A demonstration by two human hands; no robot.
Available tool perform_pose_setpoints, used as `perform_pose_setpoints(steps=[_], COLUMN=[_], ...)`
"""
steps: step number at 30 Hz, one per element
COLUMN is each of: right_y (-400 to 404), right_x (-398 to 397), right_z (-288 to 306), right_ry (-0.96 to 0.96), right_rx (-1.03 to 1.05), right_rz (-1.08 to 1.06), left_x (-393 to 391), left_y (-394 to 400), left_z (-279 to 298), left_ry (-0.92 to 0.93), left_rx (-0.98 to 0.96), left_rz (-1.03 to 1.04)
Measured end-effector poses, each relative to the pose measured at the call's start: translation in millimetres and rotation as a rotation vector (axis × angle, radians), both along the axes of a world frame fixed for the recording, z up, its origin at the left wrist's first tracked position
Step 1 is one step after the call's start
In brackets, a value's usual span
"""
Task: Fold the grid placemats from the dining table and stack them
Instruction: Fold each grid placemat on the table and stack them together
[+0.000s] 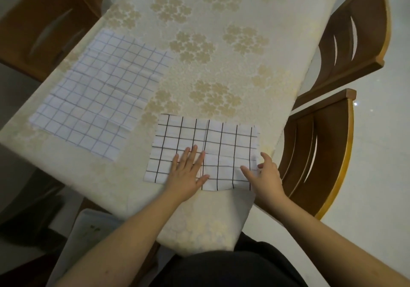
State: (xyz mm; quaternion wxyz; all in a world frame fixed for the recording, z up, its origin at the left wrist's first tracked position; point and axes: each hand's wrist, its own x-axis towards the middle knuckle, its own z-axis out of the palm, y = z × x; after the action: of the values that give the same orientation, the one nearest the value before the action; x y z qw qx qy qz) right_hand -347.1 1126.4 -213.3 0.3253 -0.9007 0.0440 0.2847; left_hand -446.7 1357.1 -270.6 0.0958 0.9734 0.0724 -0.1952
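White black-grid placemat [221,140], half-folded: left hand [187,175] flat, fingers spread; right hand [266,175] pinches its edge for second fold.

Soft, even indoor light falls over the scene, dim and yellowish, with faint shadows. The floor [381,153] at the right shines pale, carrying small bright specks of glare. Wide-angle distortion bends the edges (chair backs curve noticeably). The whole frame is slightly soft, blurrier toward the corners.
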Motion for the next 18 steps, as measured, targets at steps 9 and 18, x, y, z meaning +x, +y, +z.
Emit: perform_pose_setpoints(steps=[9,18], right_y=[-19,-18], right_x=[-43,-53], right_z=[-14,-22], right_ry=[0.171,0.094], right_rx=[0.026,-0.148], right_rz=[-0.097,-0.195], left_x=[0,-2], left_y=[1,3], left_z=[1,2], left_ry=[0.034,0.014], left_rx=[0.004,-0.026], left_rz=[0.003,-0.02])
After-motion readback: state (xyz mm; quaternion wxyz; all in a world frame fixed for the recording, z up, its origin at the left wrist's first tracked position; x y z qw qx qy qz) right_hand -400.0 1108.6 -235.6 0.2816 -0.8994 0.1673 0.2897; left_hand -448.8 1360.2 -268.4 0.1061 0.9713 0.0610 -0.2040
